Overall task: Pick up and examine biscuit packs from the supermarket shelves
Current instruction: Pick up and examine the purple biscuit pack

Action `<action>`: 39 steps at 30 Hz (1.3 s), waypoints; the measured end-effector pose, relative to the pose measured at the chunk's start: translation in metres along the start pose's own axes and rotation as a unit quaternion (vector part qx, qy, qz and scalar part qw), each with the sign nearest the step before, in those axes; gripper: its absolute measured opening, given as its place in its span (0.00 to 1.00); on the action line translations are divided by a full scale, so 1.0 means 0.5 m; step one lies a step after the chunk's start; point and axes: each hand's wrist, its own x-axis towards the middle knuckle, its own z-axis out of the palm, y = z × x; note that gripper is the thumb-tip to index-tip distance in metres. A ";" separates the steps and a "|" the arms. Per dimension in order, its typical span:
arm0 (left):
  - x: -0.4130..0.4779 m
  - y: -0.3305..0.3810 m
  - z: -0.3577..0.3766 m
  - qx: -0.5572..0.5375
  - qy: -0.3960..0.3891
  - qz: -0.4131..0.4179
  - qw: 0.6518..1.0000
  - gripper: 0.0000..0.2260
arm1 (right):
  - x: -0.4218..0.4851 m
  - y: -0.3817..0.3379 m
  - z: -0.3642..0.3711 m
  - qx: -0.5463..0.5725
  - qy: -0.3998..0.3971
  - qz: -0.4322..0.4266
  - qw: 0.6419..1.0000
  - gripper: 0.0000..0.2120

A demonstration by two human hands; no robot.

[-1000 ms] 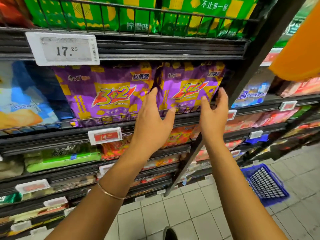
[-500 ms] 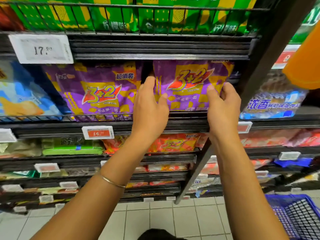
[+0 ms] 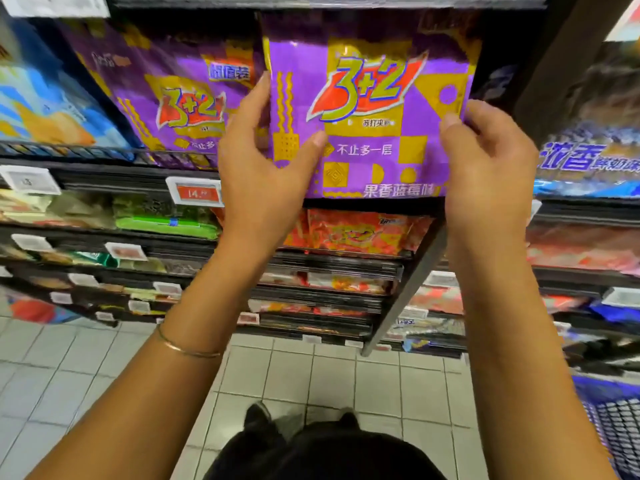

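Left hand (image 3: 263, 174) grips the left edge of a purple biscuit pack (image 3: 374, 140), thumb pressed on the front and fingers curled behind. The right hand (image 3: 485, 168) pinches the right edge the same way, thumb on the printed face. The pack stands upright and faces the camera, at the front of a dark shelf (image 3: 121, 174); whether its bottom edge rests on the shelf I cannot tell. A second purple pack (image 3: 180, 109) sits just left of it on that shelf. A red price tag (image 3: 195, 192) hangs below, and an orange pack (image 3: 360, 233) lies one level down. A thin bracelet (image 3: 183, 348) circles the left wrist. A blue basket (image 3: 613, 427) stands on the tiled floor (image 3: 346, 375) at lower right.
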 end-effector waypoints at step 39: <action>-0.518 -0.120 -0.474 -0.330 -0.061 -0.507 0.793 0.20 | -0.570 0.025 0.002 -0.212 -0.142 0.082 0.964 0.09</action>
